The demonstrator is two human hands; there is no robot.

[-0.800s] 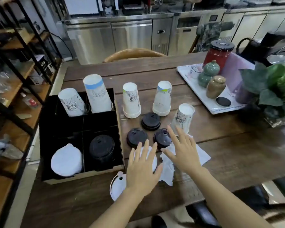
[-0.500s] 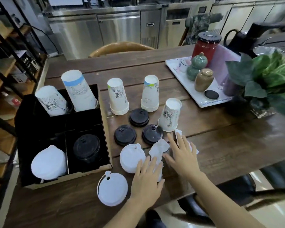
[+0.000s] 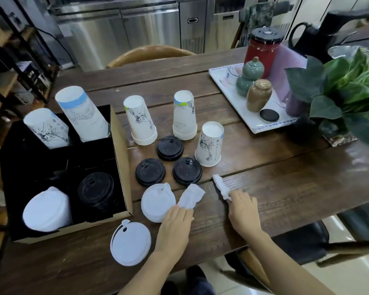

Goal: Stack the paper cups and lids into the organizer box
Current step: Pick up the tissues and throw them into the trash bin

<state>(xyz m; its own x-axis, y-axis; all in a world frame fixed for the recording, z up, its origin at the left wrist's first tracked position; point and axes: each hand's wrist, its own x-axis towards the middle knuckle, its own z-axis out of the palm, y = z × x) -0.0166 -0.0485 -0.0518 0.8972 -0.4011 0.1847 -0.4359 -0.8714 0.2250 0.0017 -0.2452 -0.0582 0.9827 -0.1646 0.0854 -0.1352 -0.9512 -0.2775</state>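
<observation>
The black organizer box (image 3: 120, 167) sits at the left and holds two upturned cup stacks (image 3: 81, 114), a white lid stack (image 3: 46, 209) and a black lid stack (image 3: 96, 189). On the table stand three more upturned cup stacks (image 3: 209, 143). Three black lids (image 3: 150, 171) and two white lids (image 3: 157, 202) lie in front of them. My left hand (image 3: 175, 226) grips a crumpled white tissue (image 3: 191, 195) beside a white lid. My right hand (image 3: 244, 211) grips another piece of tissue (image 3: 221, 185).
A white tray (image 3: 256, 128) with a red jar and small ceramic jars stands at the back right, next to a leafy plant (image 3: 349, 86). A wooden chair back shows beyond the table. Shelving runs along the left.
The flat tissue under my hands has been gathered up and now shows as two crumpled pieces, one in each hand. My hands moved apart, uncovering the white lids.
</observation>
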